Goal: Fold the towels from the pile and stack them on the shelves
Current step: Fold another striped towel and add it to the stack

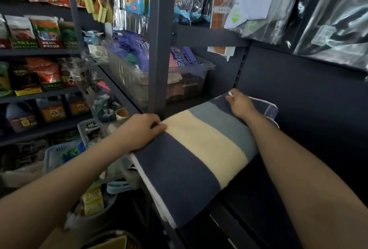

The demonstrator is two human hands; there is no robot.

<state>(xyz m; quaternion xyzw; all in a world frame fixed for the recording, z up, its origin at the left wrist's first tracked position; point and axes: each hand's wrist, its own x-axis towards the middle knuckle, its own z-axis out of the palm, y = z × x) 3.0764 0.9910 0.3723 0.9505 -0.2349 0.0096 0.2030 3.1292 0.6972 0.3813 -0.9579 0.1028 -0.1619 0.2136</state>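
A folded towel (199,149) with navy, cream and grey-blue stripes lies on a dark shelf (298,129), its near end hanging over the shelf's front edge. White towel edges show under it at the left. My left hand (142,131) grips the towel's left edge near the upright post, fingers curled over the fabric. My right hand (241,104) rests on the far navy end, fingers curled at a white-trimmed corner.
A grey upright post (159,39) stands just left of the towel. Behind it sits a clear plastic bin (187,81) of packaged goods. Bagged items (328,19) hang above the shelf. Baskets (59,153) and a cardboard box (111,242) crowd the floor at the left.
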